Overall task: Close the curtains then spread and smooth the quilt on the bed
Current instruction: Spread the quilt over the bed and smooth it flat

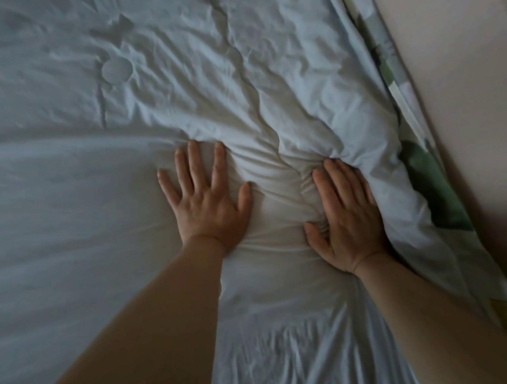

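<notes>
head view: pale quilt (131,226), creased near its right edge
left hand (207,198): flat, fingers straight, pressing quilt
right hand (346,216): flat, pressing folds

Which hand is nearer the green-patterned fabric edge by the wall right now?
Right. The right hand presses flat on the quilt just left of the green-patterned edge, with a white fold between them. The left hand lies flat farther left.
</notes>
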`<action>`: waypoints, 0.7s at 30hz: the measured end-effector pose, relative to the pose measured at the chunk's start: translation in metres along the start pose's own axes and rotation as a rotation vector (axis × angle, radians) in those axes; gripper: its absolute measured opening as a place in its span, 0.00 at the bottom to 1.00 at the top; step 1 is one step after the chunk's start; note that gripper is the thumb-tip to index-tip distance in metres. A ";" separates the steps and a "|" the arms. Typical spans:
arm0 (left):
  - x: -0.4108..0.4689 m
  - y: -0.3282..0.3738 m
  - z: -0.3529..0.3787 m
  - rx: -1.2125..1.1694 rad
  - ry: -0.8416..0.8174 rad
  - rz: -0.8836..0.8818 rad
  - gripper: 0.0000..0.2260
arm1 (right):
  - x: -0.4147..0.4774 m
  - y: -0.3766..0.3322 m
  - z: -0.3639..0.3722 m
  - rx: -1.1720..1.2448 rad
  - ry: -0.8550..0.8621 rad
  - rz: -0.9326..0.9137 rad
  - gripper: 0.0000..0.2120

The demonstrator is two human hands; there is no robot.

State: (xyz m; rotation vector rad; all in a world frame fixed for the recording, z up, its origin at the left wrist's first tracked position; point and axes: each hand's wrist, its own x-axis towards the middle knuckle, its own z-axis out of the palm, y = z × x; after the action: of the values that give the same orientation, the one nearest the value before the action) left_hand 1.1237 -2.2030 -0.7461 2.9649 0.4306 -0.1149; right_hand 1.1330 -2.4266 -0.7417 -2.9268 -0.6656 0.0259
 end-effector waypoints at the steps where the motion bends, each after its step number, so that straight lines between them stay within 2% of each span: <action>1: 0.000 0.000 0.001 -0.003 0.003 0.001 0.34 | 0.000 0.000 0.000 0.004 0.003 -0.002 0.38; 21: 0.000 -0.005 0.002 -0.084 0.086 0.009 0.33 | 0.000 0.001 0.002 0.030 0.013 -0.024 0.37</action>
State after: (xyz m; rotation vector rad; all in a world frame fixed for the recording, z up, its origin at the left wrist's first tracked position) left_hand 1.1226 -2.1989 -0.7485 2.8968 0.4224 0.0310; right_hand 1.1333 -2.4270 -0.7435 -2.8879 -0.6917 0.0147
